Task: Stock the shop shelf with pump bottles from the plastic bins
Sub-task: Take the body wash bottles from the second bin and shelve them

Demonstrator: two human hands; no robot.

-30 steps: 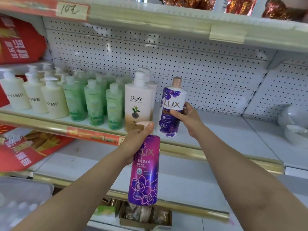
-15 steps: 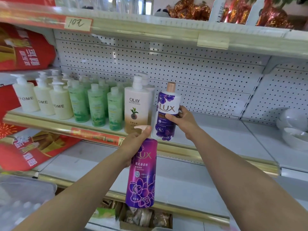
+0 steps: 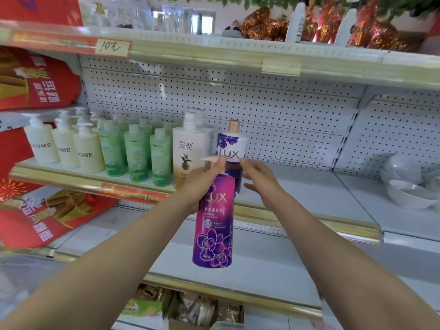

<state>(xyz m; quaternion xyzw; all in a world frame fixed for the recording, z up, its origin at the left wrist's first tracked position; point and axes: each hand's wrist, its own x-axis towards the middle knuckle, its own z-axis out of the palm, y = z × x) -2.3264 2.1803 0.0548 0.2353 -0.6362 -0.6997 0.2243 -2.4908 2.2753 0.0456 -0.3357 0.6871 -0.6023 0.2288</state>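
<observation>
- Left hand [image 3: 202,184] grips purple bottle [image 3: 214,225] at neck, upright: likely next for shelf [image 3: 304,186].
- Right hand [image 3: 260,178] wide, empty, beside white bottle [image 3: 232,141], label-out by Olay bottle [image 3: 188,151].

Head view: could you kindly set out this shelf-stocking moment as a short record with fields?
left hand: grips the purple LUX pump bottle near its top, roughly upright, not yet on the shelf
right hand: open, fingers beside the white LUX bottle; contact cannot be told
white LUX bottle: upright on the shelf, right of the OLAY bottle
row further left: green bottles, then cream pump bottles
far right: white bowls
</observation>
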